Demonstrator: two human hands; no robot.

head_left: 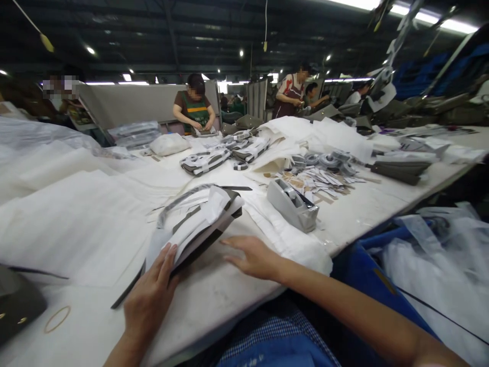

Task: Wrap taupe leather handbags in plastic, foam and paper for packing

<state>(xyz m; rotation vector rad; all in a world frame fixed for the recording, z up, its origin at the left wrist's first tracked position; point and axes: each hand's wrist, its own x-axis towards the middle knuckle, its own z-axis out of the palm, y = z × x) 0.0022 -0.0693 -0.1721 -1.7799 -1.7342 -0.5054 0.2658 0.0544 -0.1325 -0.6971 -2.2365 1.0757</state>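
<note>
From where I stand, the half-wrapped bag (206, 229) lies tilted on the white table (217, 295) in front of the person, the tape dispenser (292, 206) near its far end; the left hand (153, 288) grasps its near end, fingers along the wrapping, while the right hand (250, 257) is free, fingers parted just beside the lower edge. To handle it well, I'd keep that left hold firm but light so the white paper doesn't crease, and let the right palm steady the unsupported end, minding the loose strap (128, 291).
</note>
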